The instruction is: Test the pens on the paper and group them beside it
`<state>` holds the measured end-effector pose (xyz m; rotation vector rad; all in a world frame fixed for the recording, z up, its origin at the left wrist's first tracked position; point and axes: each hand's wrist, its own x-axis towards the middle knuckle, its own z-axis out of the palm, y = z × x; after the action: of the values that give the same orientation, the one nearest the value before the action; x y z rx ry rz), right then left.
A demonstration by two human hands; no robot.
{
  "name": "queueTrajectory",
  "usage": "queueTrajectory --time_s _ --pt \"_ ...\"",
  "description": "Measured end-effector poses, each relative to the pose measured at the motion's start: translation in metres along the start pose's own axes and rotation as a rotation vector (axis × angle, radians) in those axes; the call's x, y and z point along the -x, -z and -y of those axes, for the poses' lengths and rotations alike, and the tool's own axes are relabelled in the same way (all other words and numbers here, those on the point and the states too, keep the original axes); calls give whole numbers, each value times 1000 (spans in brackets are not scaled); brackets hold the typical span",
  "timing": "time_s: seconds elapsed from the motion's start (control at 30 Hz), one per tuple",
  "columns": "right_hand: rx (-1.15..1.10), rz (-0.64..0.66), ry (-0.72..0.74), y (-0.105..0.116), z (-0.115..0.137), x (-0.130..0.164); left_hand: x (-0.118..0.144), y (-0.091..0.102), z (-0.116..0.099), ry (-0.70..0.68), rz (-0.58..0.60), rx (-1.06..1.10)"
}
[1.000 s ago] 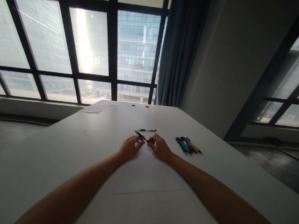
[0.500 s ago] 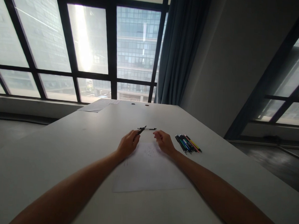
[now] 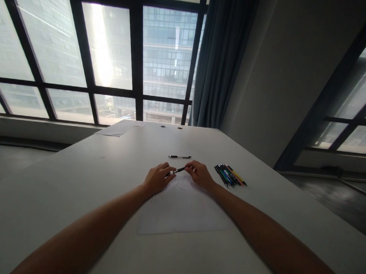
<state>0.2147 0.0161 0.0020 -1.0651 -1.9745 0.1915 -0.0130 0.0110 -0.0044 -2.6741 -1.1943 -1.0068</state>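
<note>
Both my hands rest on a white sheet of paper [image 3: 182, 212] that lies on the white table [image 3: 76, 180]. A dark pen [image 3: 177, 170] is gripped by the fingers of my left hand [image 3: 156, 179], lying nearly level with its far end pointing right. My right hand [image 3: 201, 174] has its fingertips pinched on that end of the pen. Faint scribbles mark the paper just below the pen. A second black pen [image 3: 179, 157] lies on the table just beyond my hands.
A bundle of several coloured pens [image 3: 230, 176] lies to the right of my right hand. More papers [image 3: 119, 128] sit at the table's far left corner. Large windows and a blue curtain [image 3: 222, 61] stand behind the table.
Half a second ago my left hand alone held the pen tilted up and my right hand was apart. Now the pen is lowered and my right hand's fingertips meet its end.
</note>
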Motion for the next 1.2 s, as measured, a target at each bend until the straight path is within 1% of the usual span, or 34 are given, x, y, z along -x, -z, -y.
queueTrajectory --time_s 0.13,0.27,0.47,0.53,0.6,0.67,0.73,0.8,0.9,1.0,1.1,1.2 --pt "-4 -66 -84 8 -11 -3 0 -1 -1 49 -24 -6" --pt "-7 -24 -149 7 -16 0 -1 -1 -3 81 -3 -39" --pt "8 -7 -138 7 -13 1 -2 -2 -1 91 -19 -79" --pt "17 -29 -107 7 -10 1 -2 -2 1 59 -58 -123" --pt "14 -78 -83 5 -3 1 -3 -2 2 -13 -106 -179" --pt "-12 -129 -96 1 8 2 -3 -1 1 -112 -141 -214" --pt "-70 -141 -136 -6 21 3 -3 0 -2 -200 -139 -218" --pt "-133 -110 -165 -13 32 5 -3 -1 -4 -231 -108 -203" --pt "-141 -62 -172 -17 38 7 -3 -1 -6 -199 -69 -169" --pt "-94 23 -165 -16 34 7 -2 -1 -6 -172 -41 -175" --pt "-74 111 -152 -14 27 5 -1 0 -5 -149 19 -212" --pt "-73 123 -98 -14 23 5 0 1 -6 -118 67 -216"
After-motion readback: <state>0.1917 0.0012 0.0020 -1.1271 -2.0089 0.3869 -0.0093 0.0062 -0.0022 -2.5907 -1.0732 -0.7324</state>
